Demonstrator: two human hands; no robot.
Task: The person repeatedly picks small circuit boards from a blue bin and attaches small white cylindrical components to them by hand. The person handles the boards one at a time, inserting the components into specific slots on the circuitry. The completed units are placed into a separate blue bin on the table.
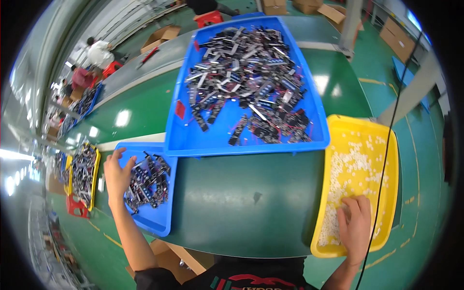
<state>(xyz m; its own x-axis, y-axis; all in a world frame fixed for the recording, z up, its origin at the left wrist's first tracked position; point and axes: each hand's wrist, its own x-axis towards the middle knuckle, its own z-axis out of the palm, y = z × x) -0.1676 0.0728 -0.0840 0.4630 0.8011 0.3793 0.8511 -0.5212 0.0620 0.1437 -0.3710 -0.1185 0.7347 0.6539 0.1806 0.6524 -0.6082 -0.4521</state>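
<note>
My left hand (pixel 117 175) hovers over the left edge of a small blue tray (pixel 162 227), thumb and fingers apart, holding nothing I can see. In that tray lies a loose heap of small dark circuit boards (pixel 147 183) with thin wires. At the right, my right hand (pixel 356 224) reaches down into a yellow tray (pixel 392 193), its fingers bent toward small white ring-like pieces (pixel 345 166). Its fingertips are close together, and what lies between them is too small to make out. More white pieces are scattered across the yellow tray.
A large blue tray (pixel 208 149) piled with similar circuit boards (pixel 251 63) sits beyond, on the green table (pixel 232 203). A black cable (pixel 394 113) hangs in front of the yellow tray. An open cardboard box (pixel 181 256) is below the near edge. Other people work far left.
</note>
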